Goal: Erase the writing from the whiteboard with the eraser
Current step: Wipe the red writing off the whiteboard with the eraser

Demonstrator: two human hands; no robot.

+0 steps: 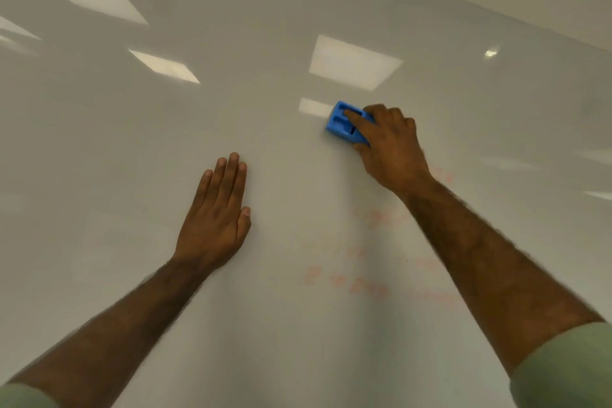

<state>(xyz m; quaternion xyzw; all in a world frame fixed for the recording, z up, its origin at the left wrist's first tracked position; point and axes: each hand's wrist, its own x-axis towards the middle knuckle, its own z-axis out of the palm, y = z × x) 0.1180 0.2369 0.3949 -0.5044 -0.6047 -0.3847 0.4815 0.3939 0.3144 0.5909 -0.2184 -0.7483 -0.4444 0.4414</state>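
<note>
Glossy and pale grey-white, a whiteboard [231, 116] fills almost the whole view from the head camera, its surface mirroring several bright rectangular ceiling lights [354, 63] as soft patches. Faint red writing [347, 281] remains low and right of centre, smudged and blurred so that the characters cannot be read; more pale red traces sit higher, close beside the right forearm. The right hand [390, 149] is closed around a bright blue eraser [342, 124], a small blocky plastic holder with rectangular recesses in its back. The index finger lies across those recesses, the thumb is tucked along the lower edge, and the remaining fingers curl over the far side. The eraser sits pressed to the board just above and to the left of the remaining writing, right of centre in the view. The left hand [215, 215] rests flat on the board, open with fingers straight and close together, thumb alongside, holding nothing, well apart from the eraser and to the left of the writing. Both forearms are bare, with pale green sleeves [569, 371] showing at the bottom corners.
</note>
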